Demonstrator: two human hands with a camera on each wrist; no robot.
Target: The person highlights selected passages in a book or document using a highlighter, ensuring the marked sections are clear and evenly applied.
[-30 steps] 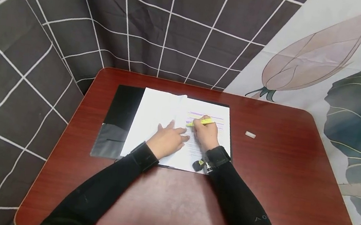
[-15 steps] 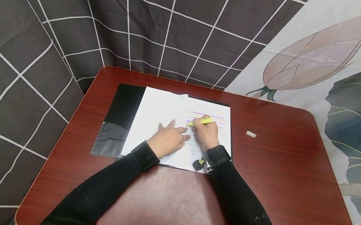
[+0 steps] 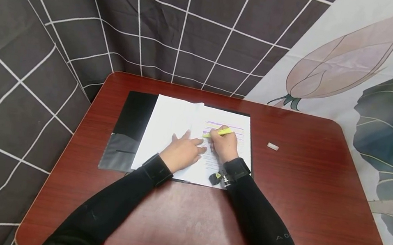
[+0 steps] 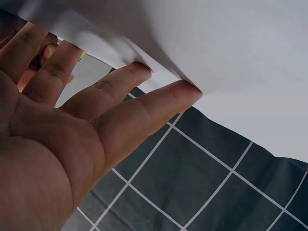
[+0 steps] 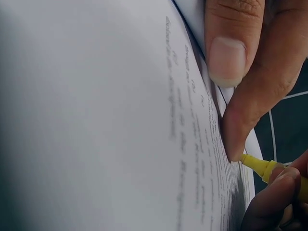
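My right hand (image 3: pixel 225 145) pinches a yellow highlighter (image 3: pixel 226 131), its tip down at the printed lines of the right-hand page (image 3: pixel 228 164). Purple and yellow stripes mark the upper lines of that page. With fingers spread, my left hand (image 3: pixel 182 153) rests across the fold of the open papers, its fingertips on the page close to the highlighter tip. In the left wrist view the left fingers (image 4: pixel 144 103) touch the white paper (image 4: pixel 250 57). The right wrist view shows the yellow highlighter (image 5: pixel 257 166) beside a left fingertip, above rows of print.
A black folder (image 3: pixel 140 111) lies under the papers, its clear pocket (image 3: pixel 118 153) at the left. On the reddish-brown table (image 3: pixel 303 186), a small white piece (image 3: pixel 273 146) lies right of the folder. A grid-patterned curtain (image 3: pixel 207 37) stands behind the table.
Both hands keep nearly the same place on the page. The highlighter tip shows hardly any shift, and the view has only wavered slightly.
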